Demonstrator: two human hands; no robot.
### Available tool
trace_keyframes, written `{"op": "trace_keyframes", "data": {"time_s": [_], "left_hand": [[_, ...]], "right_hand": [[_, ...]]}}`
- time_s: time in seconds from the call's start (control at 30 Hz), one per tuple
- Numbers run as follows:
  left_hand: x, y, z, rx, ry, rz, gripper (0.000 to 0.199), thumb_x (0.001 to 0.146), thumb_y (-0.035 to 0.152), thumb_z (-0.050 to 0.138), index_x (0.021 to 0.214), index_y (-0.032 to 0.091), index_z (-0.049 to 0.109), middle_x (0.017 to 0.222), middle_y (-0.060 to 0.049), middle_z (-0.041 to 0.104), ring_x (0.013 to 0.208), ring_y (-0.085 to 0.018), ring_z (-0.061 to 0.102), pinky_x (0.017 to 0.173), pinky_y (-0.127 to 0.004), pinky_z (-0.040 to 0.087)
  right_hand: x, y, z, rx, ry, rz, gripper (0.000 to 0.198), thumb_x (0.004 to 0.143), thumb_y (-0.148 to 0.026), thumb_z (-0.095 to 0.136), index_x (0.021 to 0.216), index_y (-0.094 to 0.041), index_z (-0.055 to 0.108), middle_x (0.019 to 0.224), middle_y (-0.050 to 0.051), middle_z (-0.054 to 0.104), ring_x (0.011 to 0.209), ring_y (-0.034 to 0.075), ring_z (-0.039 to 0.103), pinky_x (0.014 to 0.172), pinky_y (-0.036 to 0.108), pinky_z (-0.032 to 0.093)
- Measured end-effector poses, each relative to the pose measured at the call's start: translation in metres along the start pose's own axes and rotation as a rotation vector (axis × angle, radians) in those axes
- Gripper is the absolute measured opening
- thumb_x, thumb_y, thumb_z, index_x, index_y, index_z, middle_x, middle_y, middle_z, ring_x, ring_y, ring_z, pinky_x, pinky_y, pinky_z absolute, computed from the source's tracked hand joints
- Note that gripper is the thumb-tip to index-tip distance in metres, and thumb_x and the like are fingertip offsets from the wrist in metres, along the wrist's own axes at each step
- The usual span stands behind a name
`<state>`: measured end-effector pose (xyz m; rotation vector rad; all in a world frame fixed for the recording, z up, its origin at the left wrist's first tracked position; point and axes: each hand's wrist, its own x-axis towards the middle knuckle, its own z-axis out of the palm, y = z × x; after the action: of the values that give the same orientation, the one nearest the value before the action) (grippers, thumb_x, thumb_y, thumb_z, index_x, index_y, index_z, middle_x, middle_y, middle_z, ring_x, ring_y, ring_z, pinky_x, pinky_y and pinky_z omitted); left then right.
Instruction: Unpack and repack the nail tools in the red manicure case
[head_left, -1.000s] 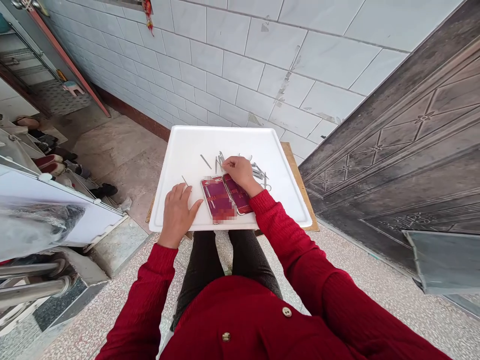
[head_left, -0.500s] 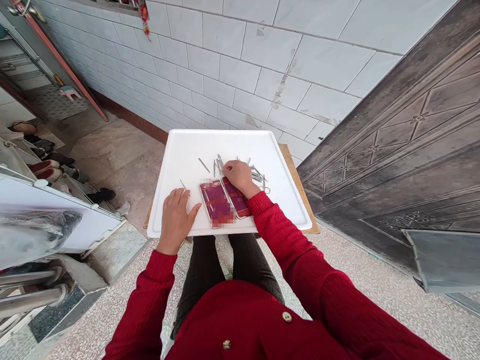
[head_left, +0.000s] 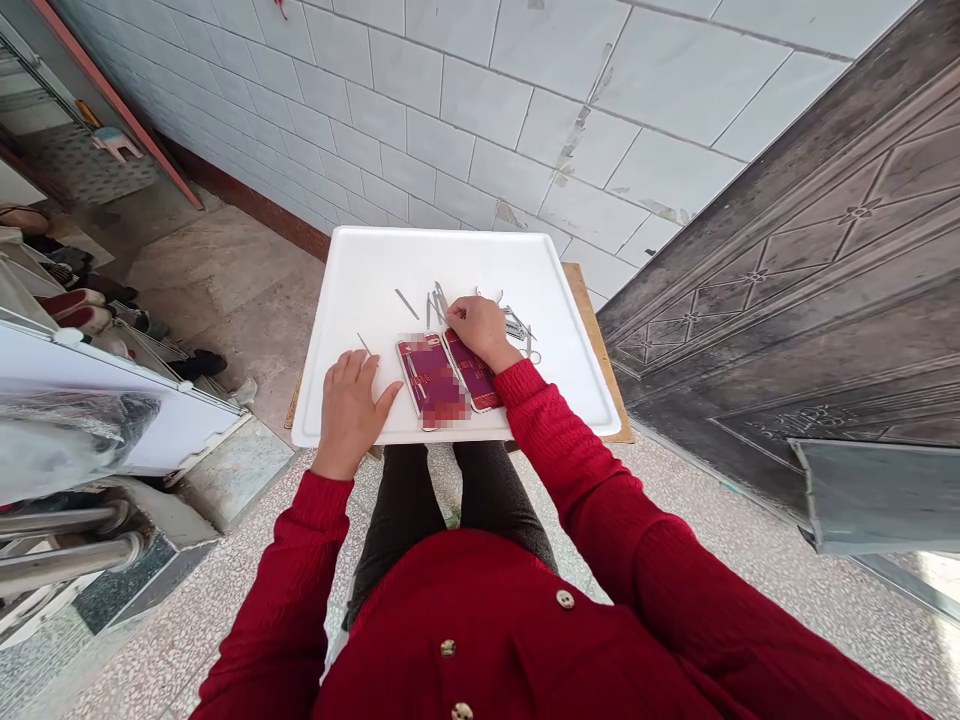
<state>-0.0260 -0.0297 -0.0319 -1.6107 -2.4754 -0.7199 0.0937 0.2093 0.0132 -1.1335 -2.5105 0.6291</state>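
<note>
While the left hand [head_left: 351, 405] lies palm-down with its fingers slightly spread on the left part of the white tray [head_left: 349, 290], the right hand [head_left: 478, 325] hangs over the top of the red case [head_left: 442, 385] at the centre of the head view, fingers apparently drawn together; whether they pinch anything cannot be told. The case lies opened flat at the lower middle of the tray, part of its inside blurred and its right half partly hidden by the right hand and wrist. Just beyond the fingertips lie slim metal tools [head_left: 441, 297], with a flat strip [head_left: 406, 303] to their left and clippers [head_left: 514, 325] and scissors [head_left: 529, 340] to the right. A thin rod [head_left: 363, 343] ends by the left fingers; contact is unclear. Handling such fine pieces would go best with one taken at a time, by its middle between thumb and forefinger, points turned away from the skin, the right sleeve kept clear of the case, and the left hand steadying the tray on the wooden bench [head_left: 594, 335].
</note>
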Motion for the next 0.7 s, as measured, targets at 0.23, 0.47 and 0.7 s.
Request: {"op": "trace_keyframes", "data": {"time_s": [0.23, 0.47, 0.7], "left_hand": [[-0.001, 0.002, -0.001, 0.002, 0.005, 0.008, 0.06, 0.106, 0.058, 0.043, 0.142, 0.012, 0.059, 0.151, -0.024, 0.057, 0.149, -0.042, 0.044, 0.122, -0.061, 0.036], [-0.002, 0.004, -0.002, 0.03, 0.007, 0.025, 0.061, 0.107, 0.057, 0.042, 0.14, 0.009, 0.061, 0.151, -0.025, 0.056, 0.148, -0.043, 0.044, 0.122, -0.06, 0.036], [-0.003, 0.003, -0.003, 0.041, 0.011, 0.029, 0.057, 0.108, 0.054, 0.042, 0.139, 0.01, 0.062, 0.152, -0.024, 0.057, 0.149, -0.042, 0.044, 0.123, -0.059, 0.036]], "right_hand": [[-0.001, -0.004, -0.001, -0.01, 0.0, -0.025, 0.021, 0.092, -0.014, 0.056, 0.09, -0.019, 0.076, 0.097, 0.004, 0.078, 0.087, 0.02, 0.067, 0.068, 0.029, 0.042], [-0.003, -0.016, -0.009, -0.011, -0.047, -0.097, 0.022, 0.092, -0.014, 0.057, 0.092, -0.019, 0.078, 0.096, 0.003, 0.079, 0.087, 0.019, 0.069, 0.071, 0.028, 0.047], [0.026, -0.03, -0.016, -0.163, -0.115, -0.063, 0.022, 0.091, -0.012, 0.06, 0.095, -0.018, 0.081, 0.103, 0.006, 0.081, 0.095, 0.022, 0.072, 0.078, 0.027, 0.052]]}}
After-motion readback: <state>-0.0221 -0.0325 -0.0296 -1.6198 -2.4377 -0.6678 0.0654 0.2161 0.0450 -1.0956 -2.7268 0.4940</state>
